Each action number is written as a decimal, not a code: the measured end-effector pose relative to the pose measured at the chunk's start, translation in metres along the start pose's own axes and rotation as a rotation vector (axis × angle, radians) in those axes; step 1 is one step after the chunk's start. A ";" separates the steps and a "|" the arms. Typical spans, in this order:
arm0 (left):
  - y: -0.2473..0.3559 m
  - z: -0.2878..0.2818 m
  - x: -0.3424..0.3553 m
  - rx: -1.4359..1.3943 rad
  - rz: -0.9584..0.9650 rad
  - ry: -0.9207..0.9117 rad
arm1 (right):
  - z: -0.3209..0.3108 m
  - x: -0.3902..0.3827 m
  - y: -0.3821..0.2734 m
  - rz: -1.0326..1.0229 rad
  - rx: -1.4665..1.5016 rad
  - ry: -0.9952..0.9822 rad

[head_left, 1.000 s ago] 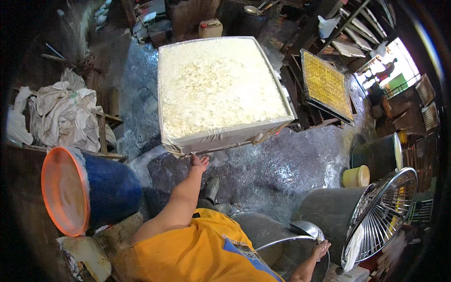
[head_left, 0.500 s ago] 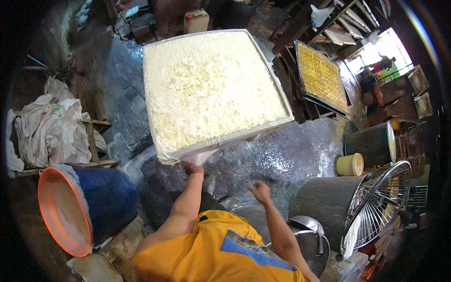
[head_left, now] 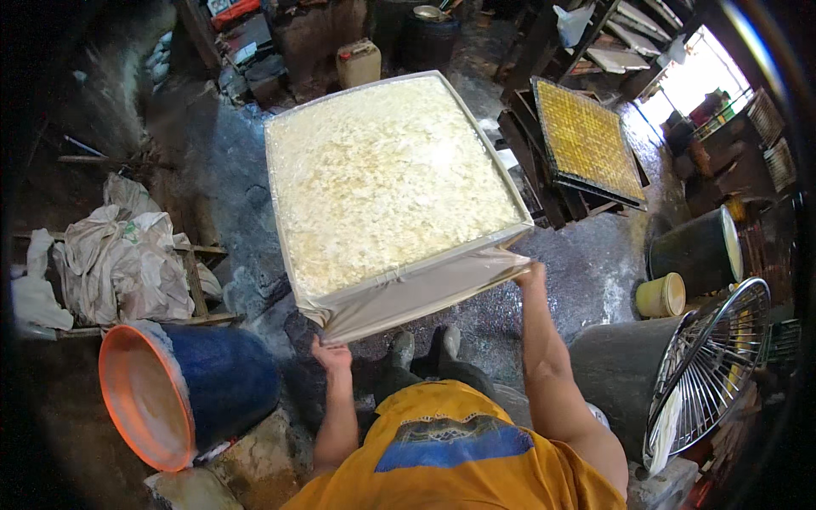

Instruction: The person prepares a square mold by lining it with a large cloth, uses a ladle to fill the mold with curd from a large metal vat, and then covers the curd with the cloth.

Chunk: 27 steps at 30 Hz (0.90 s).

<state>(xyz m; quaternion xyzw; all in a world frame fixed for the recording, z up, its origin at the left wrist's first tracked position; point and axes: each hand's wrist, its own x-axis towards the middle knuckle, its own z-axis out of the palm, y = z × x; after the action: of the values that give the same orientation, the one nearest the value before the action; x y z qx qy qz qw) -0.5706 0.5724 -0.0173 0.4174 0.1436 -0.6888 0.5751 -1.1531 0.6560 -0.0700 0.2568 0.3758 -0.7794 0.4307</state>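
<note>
A large square frame lined with pale cloth holds a wide, crumbly, cream-white mass that looks like curd. Along its near side, a flap of the cloth hangs out, stretched between my two hands. At the near left corner, where the folds draw together, my left hand is closed on the cloth's end. My right hand grips the flap's other end, just below the near right corner. Parts of the fingers on both hands are hidden by the cloth or turned away.
To the left stand a blue barrel with an orange rim and piled white sacks. Yellow slabs on a tray rest at the right, above a yellow bucket, a grey drum and a wire basket. The floor looks wet.
My right hand has gone from hanging free to gripping the cloth at the right. The left hand has shifted slightly left and nearer, and the cloth flap is now spread out along the near side.
</note>
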 end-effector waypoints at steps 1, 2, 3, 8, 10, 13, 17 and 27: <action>0.043 -0.033 -0.008 0.000 0.247 0.191 | 0.024 -0.016 0.059 0.161 0.009 0.051; 0.027 -0.022 0.006 -0.012 0.190 0.160 | 0.002 -0.002 -0.007 -0.025 -0.043 0.038; 0.001 -0.008 0.027 -0.065 0.138 0.096 | -0.021 0.006 -0.091 -0.239 -0.091 0.029; 0.082 -0.055 0.017 -0.181 0.394 0.096 | -0.002 -0.072 -0.110 -0.497 -0.223 0.274; 0.135 -0.077 0.005 -0.164 0.615 -0.175 | 0.024 -0.116 -0.135 -0.588 -0.198 0.170; 0.198 -0.074 -0.026 -0.228 0.706 -0.252 | 0.076 -0.184 -0.189 -0.680 -0.276 -0.041; 0.283 -0.025 -0.150 0.325 0.984 -0.234 | 0.162 -0.206 -0.218 -0.841 -0.489 -0.439; 0.296 0.300 -0.120 0.365 0.732 -0.163 | 0.358 -0.171 -0.188 -0.607 -0.683 -1.077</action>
<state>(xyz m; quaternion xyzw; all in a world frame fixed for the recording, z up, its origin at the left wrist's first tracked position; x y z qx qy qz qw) -0.4245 0.3620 0.3382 0.4801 -0.1850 -0.4839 0.7079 -1.2578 0.5137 0.3322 -0.4303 0.3889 -0.7222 0.3768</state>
